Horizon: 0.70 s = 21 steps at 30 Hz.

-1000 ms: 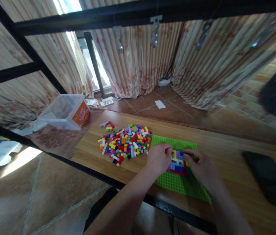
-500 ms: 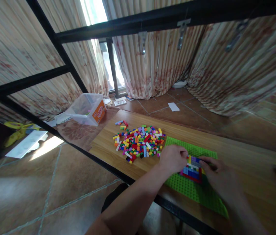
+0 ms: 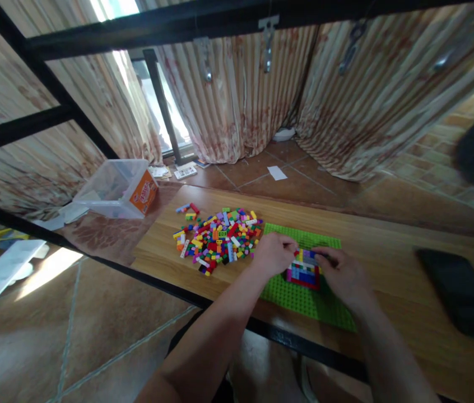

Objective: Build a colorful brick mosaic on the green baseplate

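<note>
A green baseplate (image 3: 291, 295) lies on the wooden table (image 3: 380, 257). On it stands a small flat build of red, blue, yellow and purple bricks (image 3: 303, 271). My left hand (image 3: 274, 253) rests at the build's left edge, fingers curled against its top corner. My right hand (image 3: 343, 273) touches the build's right side, fingers bent and pressed to it. Whether either hand pinches a loose brick is hidden. A pile of several loose coloured bricks (image 3: 215, 238) lies just left of the baseplate.
A clear plastic box (image 3: 113, 187) with an orange label lies tipped on a patterned mat at the table's left. A dark phone (image 3: 459, 294) lies on the table at right. A black metal frame (image 3: 43, 61) crosses overhead; curtains hang behind.
Both hands stay at the brick build. The camera swung left half a second ago and has swung back right, so the phone shows again.
</note>
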{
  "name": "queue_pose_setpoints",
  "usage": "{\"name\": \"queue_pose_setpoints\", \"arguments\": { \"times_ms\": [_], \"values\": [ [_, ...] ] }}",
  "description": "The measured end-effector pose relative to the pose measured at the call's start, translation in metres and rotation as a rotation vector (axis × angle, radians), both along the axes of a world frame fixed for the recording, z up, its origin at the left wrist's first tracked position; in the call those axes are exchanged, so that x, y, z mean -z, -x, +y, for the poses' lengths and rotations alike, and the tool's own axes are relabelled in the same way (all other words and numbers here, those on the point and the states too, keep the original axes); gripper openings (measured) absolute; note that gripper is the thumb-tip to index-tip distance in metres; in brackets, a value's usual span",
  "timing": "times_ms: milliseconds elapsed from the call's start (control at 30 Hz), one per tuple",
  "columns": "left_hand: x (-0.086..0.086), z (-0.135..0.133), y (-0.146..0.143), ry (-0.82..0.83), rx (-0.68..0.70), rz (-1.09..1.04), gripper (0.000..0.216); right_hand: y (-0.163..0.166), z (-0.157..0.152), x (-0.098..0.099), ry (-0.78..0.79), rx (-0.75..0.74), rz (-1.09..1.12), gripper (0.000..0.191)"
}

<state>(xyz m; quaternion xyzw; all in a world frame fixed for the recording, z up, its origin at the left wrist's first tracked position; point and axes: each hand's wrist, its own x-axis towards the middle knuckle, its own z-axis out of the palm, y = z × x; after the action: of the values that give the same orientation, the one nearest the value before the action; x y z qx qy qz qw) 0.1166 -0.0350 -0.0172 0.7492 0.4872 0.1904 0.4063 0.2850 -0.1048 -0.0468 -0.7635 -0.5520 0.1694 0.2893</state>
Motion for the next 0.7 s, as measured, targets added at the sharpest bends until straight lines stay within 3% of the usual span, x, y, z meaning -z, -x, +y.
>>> {"name": "queue_pose_setpoints", "arguments": {
  "times_ms": [300, 433, 700],
  "values": [
    [0.003, 0.001, -0.001, 0.004, -0.006, 0.011, 0.028, 0.000, 0.000, -0.002, 0.031, 0.000, 0.007, 0.045],
    [0.006, -0.004, -0.004, -0.001, -0.085, -0.015, 0.029, -0.003, -0.001, -0.002, 0.043, 0.009, -0.011, 0.046],
    [-0.003, -0.007, -0.004, -0.023, -0.069, 0.082, 0.030, -0.011, 0.000, 0.003, 0.061, 0.011, -0.054, 0.050]
  ]
}}
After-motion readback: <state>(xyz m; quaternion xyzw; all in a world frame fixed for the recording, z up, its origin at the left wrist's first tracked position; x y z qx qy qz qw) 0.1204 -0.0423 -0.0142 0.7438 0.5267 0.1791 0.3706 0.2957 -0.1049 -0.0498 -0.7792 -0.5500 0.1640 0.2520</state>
